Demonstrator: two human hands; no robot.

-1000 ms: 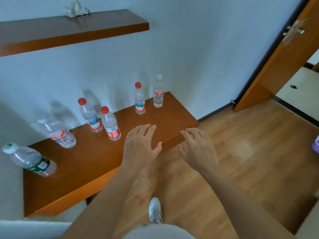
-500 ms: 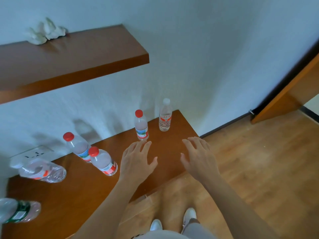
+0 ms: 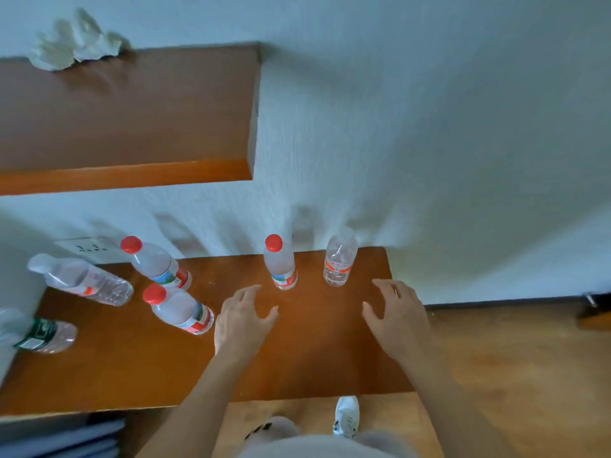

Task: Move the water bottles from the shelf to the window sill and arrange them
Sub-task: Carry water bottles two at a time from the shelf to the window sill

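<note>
Several plastic water bottles stand on a low brown wooden shelf (image 3: 314,368) against the white wall. A red-capped bottle (image 3: 280,263) and a white-capped bottle with a red label (image 3: 340,259) are at the back right. Two more red-capped bottles (image 3: 155,263) (image 3: 180,309) stand left of middle. A clear bottle (image 3: 82,280) and a green-labelled bottle (image 3: 41,333) are at the far left. My left hand (image 3: 241,320) hovers open just in front of the red-capped bottle. My right hand (image 3: 396,317) hovers open below and right of the white-capped bottle. Neither hand holds anything.
An upper wooden shelf (image 3: 132,173) juts out above the left half and carries a white ornament (image 3: 74,44). A wall socket (image 3: 87,249) sits behind the left bottles. Wooden floor (image 3: 515,375) lies to the right. My white shoe (image 3: 346,416) is below the shelf edge.
The view has moved in closer to the shelf. Both hands have reached forward over the shelf top toward the two bottles at the back right. No bottle has moved.
</note>
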